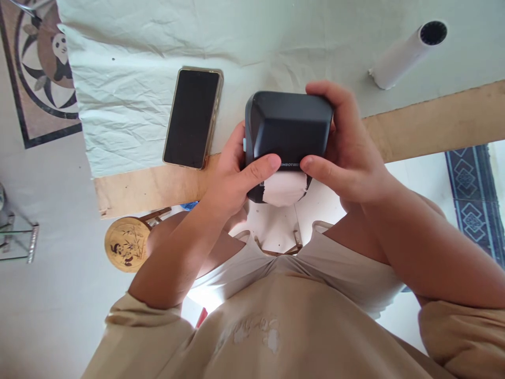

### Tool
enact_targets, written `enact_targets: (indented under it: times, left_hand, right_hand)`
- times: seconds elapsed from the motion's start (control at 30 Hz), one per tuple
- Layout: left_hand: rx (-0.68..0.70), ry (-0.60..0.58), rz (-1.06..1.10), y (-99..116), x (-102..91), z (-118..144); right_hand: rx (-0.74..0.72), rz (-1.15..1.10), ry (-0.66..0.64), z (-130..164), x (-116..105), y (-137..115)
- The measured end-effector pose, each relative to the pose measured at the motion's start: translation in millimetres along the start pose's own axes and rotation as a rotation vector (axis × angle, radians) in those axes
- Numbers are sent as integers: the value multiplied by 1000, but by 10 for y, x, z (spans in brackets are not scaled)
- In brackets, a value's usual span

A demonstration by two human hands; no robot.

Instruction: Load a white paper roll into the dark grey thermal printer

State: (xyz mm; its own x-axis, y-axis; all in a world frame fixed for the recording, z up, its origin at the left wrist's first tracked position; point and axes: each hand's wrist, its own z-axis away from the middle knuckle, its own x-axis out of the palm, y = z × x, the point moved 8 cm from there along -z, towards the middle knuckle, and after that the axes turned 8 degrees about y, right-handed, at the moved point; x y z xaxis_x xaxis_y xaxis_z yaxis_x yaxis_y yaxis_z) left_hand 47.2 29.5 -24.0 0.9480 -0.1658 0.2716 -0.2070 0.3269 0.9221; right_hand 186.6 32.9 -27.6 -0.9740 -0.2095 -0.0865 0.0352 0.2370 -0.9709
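Grasped one boxy black plastic device with rounded corners (292, 131) between the left hand (233, 176) and the right hand (349, 152), with each thumb beside its lettering, held over the near edge of the wooden desk under pale green cloth (134, 192). Pointed its lettered side and one white paper-like piece (284, 188) nearward; could not tell the long axis. Counted one black-screened phone in a clear case (192, 118) to the left and one white cylindrical roll (402, 59) far right.

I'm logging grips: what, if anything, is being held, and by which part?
A black device, held by its two sides: the left hand on one, the right hand on the other, thumbs beside its lettering.
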Motion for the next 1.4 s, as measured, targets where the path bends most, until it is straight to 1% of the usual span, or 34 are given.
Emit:
enact_targets:
  times: [0.07, 0.13, 0.27, 0.43, 0.57, 0.7, 0.9, 0.97, 1.03, 1.1, 1.17, 1.23, 1.33, 1.4]
  left_hand:
    - [-18, -20, -13, 19, -8, 16]
    - [-34, -16, -23, 24, -23, 22]
    - [-35, -24, -9, 30, -16, 23]
    - [-41, 1, -28, 27, -24, 23]
    - [-5, 14, -34, -10, -41, -10]
    - [48, 10, 13, -14, -39, -30]
    - [-9, 32, 62, 8, -28, -2]
    - [17, 34, 85, -5, -45, -22]
    - [62, -2, 105, -19, -41, -45]
    - [102, -51, 117, -25, -19, -62]
    - [121, -59, 117, -19, -13, -76]
    - [79, -37, 114, -44, -16, -97]
    - [-1, 12, 142, -101, -40, -131]
    - [-20, 57, 151, -133, -80, -149]
  right_hand:
    - [4, -12, 6, -1, 0, 6]
    - [6, -13, 11, -1, 2, 12]
    - [-1, -27, 9, -4, 11, 10]
    - [22, -5, 1, -2, 12, 19]
    - [25, 22, -4, 0, 6, 25]
    - [29, 12, -7, 4, 2, 25]
    - [15, 64, 7, 8, 0, 26]
    - [-5, 76, 6, 5, 2, 16]
    - [-15, 75, 2, 3, 6, 9]
    - [0, 50, -5, 5, 11, 14]
    - [30, 24, 13, 8, -1, 26]
    - [62, 16, 54, 13, -27, 35]
    - [61, 28, 123, 18, -69, 13]
    - [43, 30, 128, 18, -70, -7]
